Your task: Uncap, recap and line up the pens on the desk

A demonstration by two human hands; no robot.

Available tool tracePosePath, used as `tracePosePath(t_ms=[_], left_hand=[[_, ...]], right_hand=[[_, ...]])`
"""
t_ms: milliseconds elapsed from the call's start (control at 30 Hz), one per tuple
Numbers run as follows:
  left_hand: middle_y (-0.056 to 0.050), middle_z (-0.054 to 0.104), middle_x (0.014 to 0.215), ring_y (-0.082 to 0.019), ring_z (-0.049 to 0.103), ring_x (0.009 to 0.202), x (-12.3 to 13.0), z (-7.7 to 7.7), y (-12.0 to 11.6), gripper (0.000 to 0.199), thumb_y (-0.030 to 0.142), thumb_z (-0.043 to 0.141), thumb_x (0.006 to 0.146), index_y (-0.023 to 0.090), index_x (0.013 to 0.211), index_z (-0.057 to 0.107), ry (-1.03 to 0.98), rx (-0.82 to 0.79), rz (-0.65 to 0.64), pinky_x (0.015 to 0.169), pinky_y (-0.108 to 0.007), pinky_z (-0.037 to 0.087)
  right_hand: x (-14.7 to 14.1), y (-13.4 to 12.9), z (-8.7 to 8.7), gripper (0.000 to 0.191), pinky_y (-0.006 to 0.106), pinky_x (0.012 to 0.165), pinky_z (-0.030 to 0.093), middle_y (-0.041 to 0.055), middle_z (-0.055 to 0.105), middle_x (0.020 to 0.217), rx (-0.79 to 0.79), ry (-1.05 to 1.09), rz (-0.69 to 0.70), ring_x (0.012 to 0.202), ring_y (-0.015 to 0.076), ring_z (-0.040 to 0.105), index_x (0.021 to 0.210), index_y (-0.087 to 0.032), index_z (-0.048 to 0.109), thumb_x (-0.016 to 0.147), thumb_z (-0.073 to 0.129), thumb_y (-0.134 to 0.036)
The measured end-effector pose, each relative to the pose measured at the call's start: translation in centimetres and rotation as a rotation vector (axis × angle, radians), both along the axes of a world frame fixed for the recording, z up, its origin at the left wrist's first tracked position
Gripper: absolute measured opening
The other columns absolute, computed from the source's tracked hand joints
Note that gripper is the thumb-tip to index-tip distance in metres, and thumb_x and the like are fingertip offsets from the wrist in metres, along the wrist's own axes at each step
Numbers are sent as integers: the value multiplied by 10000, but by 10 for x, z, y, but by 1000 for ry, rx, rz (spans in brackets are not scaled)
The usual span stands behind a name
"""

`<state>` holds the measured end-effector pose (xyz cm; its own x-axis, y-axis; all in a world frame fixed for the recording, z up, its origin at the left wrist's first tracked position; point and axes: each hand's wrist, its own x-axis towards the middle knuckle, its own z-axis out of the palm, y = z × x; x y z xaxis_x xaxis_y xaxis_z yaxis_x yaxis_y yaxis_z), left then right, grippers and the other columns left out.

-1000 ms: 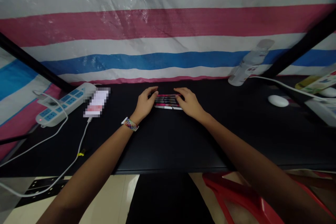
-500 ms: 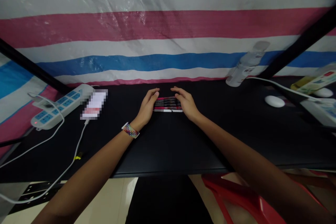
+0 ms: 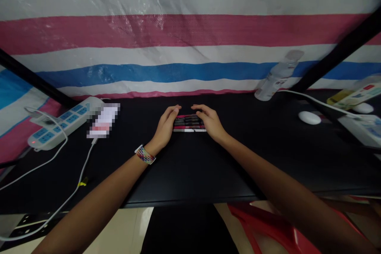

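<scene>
Several pens (image 3: 189,121), black and red with a white one nearest me, lie side by side on the black table (image 3: 190,166). At their left ends rests my left hand (image 3: 167,125), fingers stretched forward and slightly bent. A patterned woven band (image 3: 145,154) circles my left wrist. Against the right ends is my right hand (image 3: 210,124), its fingers also extended and curving inward. Both palms face each other with the pens between them. The pens' tips are partly hidden behind my hands, and neither hand is closed round them.
To the left are a white power strip (image 3: 67,121), a blurred-out phone (image 3: 104,121) and a white charging cable (image 3: 86,162). A clear bottle (image 3: 278,75), a white computer mouse (image 3: 309,117) and a white box (image 3: 361,127) stand at right. A red chair (image 3: 256,222) is below the table.
The view has tilted and shifted a little, so everything sits slightly lower. My hands stay at the two ends of the pens, with barely any movement.
</scene>
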<state>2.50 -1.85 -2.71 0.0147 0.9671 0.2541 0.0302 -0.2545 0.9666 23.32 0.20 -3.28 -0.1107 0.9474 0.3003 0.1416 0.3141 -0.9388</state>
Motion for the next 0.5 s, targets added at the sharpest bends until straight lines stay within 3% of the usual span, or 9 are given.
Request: tracePosePath(t_ms=[233,500], left_hand=[[-94,772,1327,-285,676,1314,0,10,-2,312,482,596,1073,232,1156,764,92,-7,38,1192,-454,485],[-80,781,1169,-271,694,1177,-2,15,0,227,358,582,1057,228,1107,761,170,24,82,1058,-423,542]], right_hand=[[-1,-2,1,232,532,1097,530,62,793,1225,28,-83,-29,1200,295,714,1097,-275,804,941,638,-236],[-1,-11,10,190,578,1085,532,87,788,1163,275,-338,-66,1196,315,686,1021,-255,788,969,637,-152]])
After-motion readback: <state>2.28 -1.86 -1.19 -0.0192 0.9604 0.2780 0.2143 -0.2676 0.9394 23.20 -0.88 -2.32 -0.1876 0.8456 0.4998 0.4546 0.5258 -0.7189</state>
